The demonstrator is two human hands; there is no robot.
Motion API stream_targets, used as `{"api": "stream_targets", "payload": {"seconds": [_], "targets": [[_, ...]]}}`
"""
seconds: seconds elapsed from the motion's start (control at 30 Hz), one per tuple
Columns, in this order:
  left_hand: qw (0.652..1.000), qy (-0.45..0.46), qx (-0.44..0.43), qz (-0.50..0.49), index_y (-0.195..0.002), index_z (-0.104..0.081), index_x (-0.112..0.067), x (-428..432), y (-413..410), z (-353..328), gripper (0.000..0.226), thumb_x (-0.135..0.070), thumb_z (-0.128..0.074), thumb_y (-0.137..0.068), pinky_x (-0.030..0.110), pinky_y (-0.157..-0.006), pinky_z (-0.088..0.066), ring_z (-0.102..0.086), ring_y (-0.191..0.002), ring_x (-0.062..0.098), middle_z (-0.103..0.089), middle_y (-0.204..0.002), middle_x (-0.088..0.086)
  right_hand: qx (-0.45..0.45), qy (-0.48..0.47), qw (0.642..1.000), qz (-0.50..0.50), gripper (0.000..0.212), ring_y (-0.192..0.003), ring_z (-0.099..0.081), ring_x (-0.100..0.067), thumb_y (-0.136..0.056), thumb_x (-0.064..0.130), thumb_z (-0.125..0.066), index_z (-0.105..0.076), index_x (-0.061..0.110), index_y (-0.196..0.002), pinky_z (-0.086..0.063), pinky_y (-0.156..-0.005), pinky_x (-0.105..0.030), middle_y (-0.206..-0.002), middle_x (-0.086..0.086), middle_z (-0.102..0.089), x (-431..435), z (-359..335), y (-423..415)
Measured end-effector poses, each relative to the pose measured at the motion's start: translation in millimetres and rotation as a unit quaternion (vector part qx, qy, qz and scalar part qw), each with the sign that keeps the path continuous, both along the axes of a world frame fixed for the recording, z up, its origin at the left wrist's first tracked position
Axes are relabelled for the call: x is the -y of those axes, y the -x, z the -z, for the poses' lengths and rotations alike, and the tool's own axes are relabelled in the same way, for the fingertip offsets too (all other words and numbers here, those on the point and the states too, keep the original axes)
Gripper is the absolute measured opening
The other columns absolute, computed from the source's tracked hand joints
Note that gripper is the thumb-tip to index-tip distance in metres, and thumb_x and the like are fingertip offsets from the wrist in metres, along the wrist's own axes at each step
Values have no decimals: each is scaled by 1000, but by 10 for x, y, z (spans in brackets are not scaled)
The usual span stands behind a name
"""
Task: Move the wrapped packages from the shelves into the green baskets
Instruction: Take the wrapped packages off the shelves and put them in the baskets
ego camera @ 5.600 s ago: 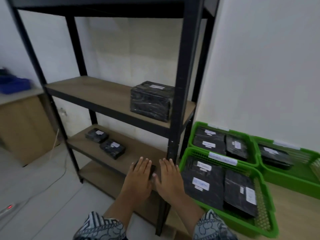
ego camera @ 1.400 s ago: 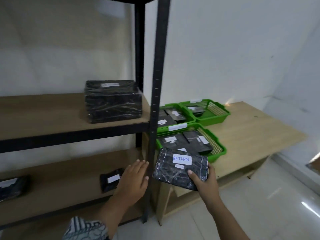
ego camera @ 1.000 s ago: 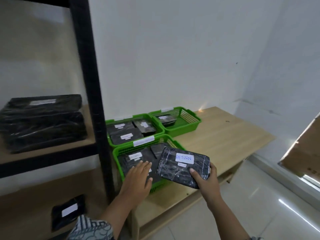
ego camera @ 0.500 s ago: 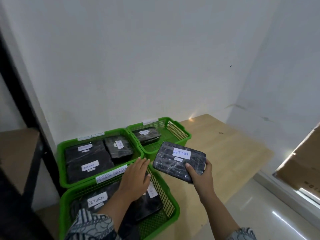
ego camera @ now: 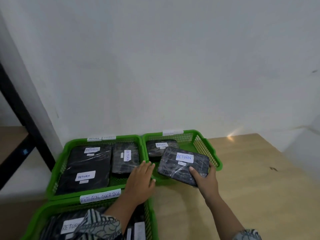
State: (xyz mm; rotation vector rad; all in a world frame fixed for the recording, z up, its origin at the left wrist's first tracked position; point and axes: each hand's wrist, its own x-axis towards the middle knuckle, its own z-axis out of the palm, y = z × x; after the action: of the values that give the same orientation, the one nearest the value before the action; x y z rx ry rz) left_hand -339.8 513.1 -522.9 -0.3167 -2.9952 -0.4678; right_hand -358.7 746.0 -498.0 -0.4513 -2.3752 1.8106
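Over the far basket (ego camera: 203,144), lowered since before, right hand (ego camera: 206,181) grips the package (ego camera: 181,168), left hand (ego camera: 141,182) flat

You've got a light wood table (ego camera: 251,187) set against a plain white wall (ego camera: 155,66) — bright light patch (ego camera: 232,136) at the table's back edge, small dark mark (ego camera: 273,168) nr its right edge. Wall's got a faint scuff (ego camera: 314,71) approx. upper right.
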Motion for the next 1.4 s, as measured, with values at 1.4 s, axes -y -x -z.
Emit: {"api": "stream_targets", "payload": {"seconds": [1.4], "targets": [[979,118,24,-166,-136,-43,-5,-168,567,408,62,-42,-32,-87,49,-107,-29,-39,-131,30,-45,-141,14,106,-391,881,-246,84,-120,-52,-32,-84,53,-59,-20,10,-144,-48,-88,-41,-142,-15,-40,82,391,1285]]}}
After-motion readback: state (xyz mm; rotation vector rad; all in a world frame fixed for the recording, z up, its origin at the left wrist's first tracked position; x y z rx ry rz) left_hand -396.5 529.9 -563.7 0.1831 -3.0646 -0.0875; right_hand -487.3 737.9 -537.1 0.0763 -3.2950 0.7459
